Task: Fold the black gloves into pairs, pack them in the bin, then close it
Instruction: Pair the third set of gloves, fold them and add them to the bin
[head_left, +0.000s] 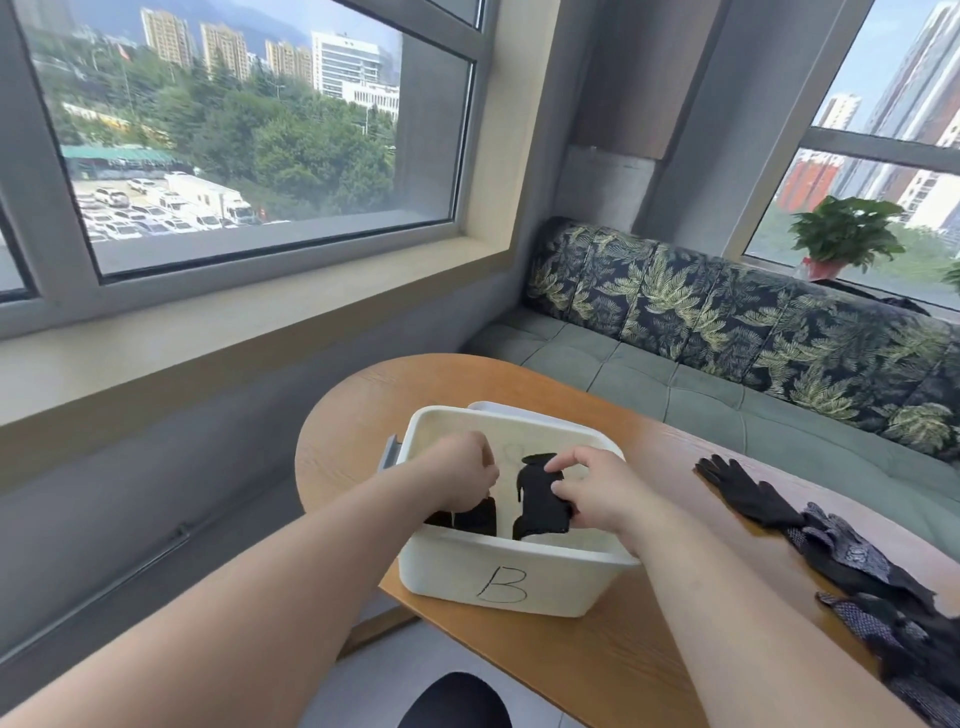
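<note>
Both hands reach into the white bin (519, 582), each on a bundle of black gloves.

Head view: the right hand (597, 493) pinches a folded pair (543, 501) between thumb and fingers, and the pair lies at the hand's 9 o'clock. The left hand (462, 470) curls its fingers onto a second folded pair (475, 517), which sits at its 6 o'clock against the bin's near wall. Loose gloves (831, 551) lie on the table (597, 665) at the bin's 3 o'clock.
</note>
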